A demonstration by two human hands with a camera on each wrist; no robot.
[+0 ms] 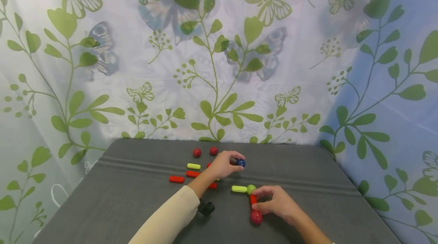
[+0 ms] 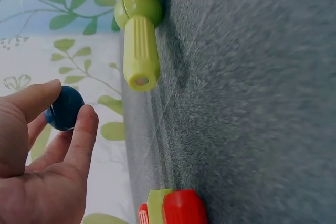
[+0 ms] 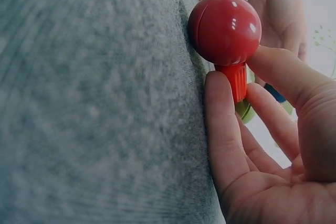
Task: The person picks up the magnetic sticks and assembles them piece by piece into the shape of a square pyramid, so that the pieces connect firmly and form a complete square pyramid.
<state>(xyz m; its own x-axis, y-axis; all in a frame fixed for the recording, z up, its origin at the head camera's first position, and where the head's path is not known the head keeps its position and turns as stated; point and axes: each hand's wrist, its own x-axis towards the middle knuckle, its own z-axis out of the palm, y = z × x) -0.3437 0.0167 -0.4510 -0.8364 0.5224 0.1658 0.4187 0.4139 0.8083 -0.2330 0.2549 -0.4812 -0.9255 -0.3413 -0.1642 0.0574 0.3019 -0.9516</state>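
Note:
Between its thumb and fingers my left hand [image 1: 224, 166] pinches a dark blue ball [image 1: 241, 163], which also shows in the left wrist view as a blue ball [image 2: 67, 108]. My right hand [image 1: 275, 203] grips a red ribbed rod [image 3: 234, 81] at the table's near right. One end of that rod meets a glossy red ball [image 3: 226, 29]; the other meets a green ball [image 1: 251, 189]. A yellow-green rod [image 2: 140, 53] sticks out from the green ball, and its free end has a round metallic spot.
Two red balls [image 1: 196, 152] lie at the back of the grey table [image 1: 137, 206]. Several red rods [image 1: 176, 179] and a yellow-green rod [image 1: 193, 166] lie left of and beneath my left forearm. A black object [image 1: 206, 208] is at the left wrist. Patterned curtain [image 1: 219, 65] hangs behind.

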